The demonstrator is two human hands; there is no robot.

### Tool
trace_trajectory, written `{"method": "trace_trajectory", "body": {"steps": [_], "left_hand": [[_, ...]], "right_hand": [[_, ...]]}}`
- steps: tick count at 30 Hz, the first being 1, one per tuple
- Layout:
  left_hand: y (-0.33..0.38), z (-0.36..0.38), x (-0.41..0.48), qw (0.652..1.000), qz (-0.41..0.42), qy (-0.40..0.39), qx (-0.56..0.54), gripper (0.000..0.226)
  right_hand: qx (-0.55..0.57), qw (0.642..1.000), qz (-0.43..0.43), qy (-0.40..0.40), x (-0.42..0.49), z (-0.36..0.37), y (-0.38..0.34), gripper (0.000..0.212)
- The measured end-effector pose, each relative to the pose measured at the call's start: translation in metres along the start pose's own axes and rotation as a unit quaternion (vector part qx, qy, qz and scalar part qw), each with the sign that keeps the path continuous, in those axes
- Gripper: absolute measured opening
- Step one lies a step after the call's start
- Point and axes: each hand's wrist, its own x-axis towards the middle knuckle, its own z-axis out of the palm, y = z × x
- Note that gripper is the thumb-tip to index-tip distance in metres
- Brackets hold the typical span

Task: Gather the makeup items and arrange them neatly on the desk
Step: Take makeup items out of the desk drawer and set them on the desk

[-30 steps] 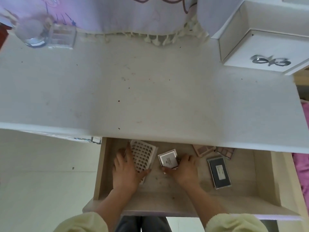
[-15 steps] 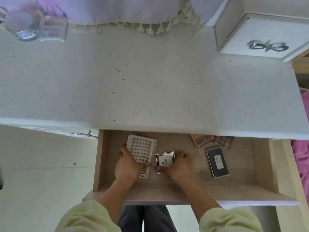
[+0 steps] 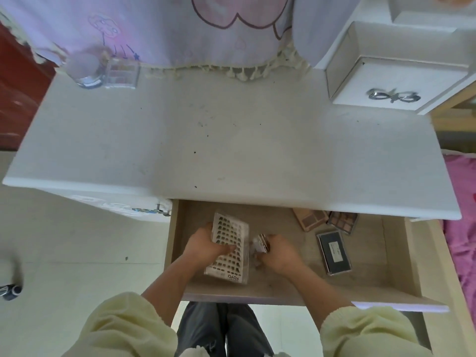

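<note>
Gathering step; you are working inside open drawer (image 3: 373,269) at 6 o'clock; left hand (image 3: 206,244) gripping white lash tray (image 3: 231,258), fingers curled round it; right hand (image 3: 280,255) pinching silver compact (image 3: 263,242); next move calling for lifting both onto desk (image 3: 231,140) at 12 o'clock; dark palette (image 3: 333,251) waiting at 3 o'clock.

Table (image 3: 231,140): white top, flecked with small dark marks.
- Far left corner: round jar (image 3: 85,70) with a silvery base, blurred, possibly a powder pot. A clear palette case (image 3: 121,73) lies against its right side.
- Far right corner: white drawer box (image 3: 386,81) with a silver bow handle.

Open drawer (image 3: 373,266) below the table's front edge, pale wood floor.
- Back right: tan palette (image 3: 310,219) and grey-brown palette (image 3: 342,222), side by side and partly under the table edge.
- Just in front of these: dark rectangular compact (image 3: 334,249), lying flat.
</note>
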Motion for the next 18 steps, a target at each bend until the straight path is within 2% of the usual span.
{"method": "trace_trajectory", "body": {"steps": [2,6,8,10,15,18], "left_hand": [[0.004,-0.016,-0.012,0.999,-0.009,-0.038,-0.005,0.036],[0.017,-0.059,-0.039,0.993,-0.008,-0.107,0.04,0.03],[0.025,-0.084,-0.055,0.99,-0.005,-0.123,0.072,0.03],[0.034,-0.106,-0.067,0.988,-0.006,-0.134,0.083,0.034],[0.061,-0.157,-0.082,0.995,0.02,-0.094,-0.005,0.037],[0.072,-0.182,-0.07,0.996,0.044,-0.035,-0.07,0.037]], "right_hand": [[-0.019,0.999,-0.023,-0.041,-0.01,-0.015,-0.007,0.011],[-0.035,0.993,-0.055,-0.098,-0.03,-0.05,-0.026,0.016],[-0.026,0.989,-0.076,-0.121,-0.04,-0.069,-0.042,0.014],[-0.01,0.987,-0.092,-0.132,-0.046,-0.088,-0.06,0.022],[0.089,0.983,-0.118,-0.105,-0.049,-0.131,-0.117,0.031],[0.14,0.978,-0.134,-0.077,-0.037,-0.142,-0.148,0.024]]}}
